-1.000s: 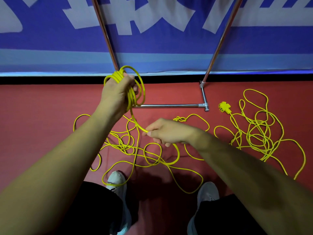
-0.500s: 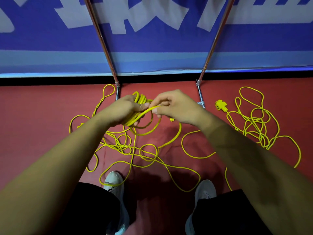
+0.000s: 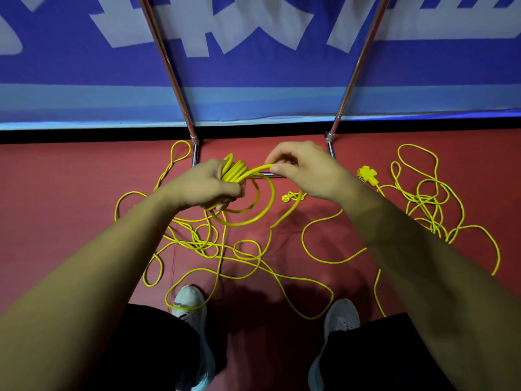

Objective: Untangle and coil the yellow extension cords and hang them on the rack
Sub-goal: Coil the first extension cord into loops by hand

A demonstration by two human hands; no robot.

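Red floor [image 3: 56, 193], matte, with 1 seam [image 3: 175, 265] left of centre. Behind it, blue banner [image 3: 253, 71] bearing large white lettering [image 3: 124, 32], 1 pale band [image 3: 84, 104] below, then 1 black strip [image 3: 84, 136]. Dim lighting.

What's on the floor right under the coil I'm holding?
Tangled loops of yellow cord lie on the red floor below the coil gripped by the left hand; whatever lies beneath that hand and forearm is covered.

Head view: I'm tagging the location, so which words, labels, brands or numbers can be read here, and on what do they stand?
Blue banner: large white characters, cropped by the top edge; not readable.
Yellow plug: no marking legible.
Light shoes: a dark mark on the left one, too blurred to read.
No other text shows.
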